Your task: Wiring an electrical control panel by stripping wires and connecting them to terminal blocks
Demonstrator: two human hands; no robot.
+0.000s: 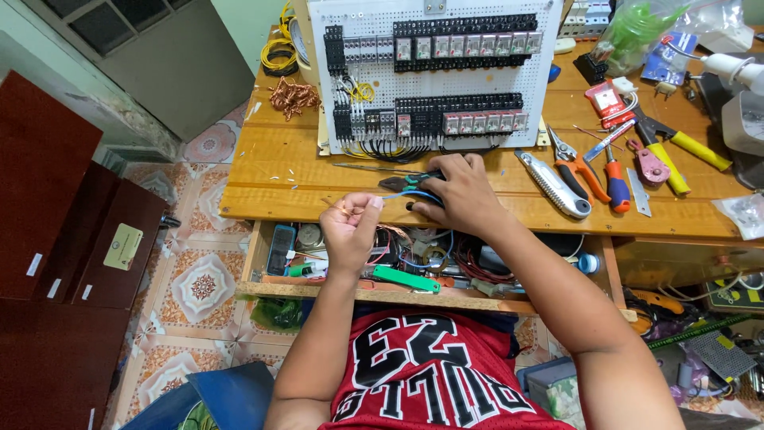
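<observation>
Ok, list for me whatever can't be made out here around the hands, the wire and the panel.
- Tool under the right hand: head view, the hand covers it; only dark jaws and green grips show, so its type is unsure.
- Blue wire: its far end runs under the right hand.
- Left hand: the wire end pinched in its fingers is too thin to read.
- Perforated panel: top cut by the frame edge; relay markings too small.
- Open drawer: contents partly hidden by both forearms.

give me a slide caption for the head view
Left hand pinches a thin wire while right hand works pliers before a white relay panel.
</observation>
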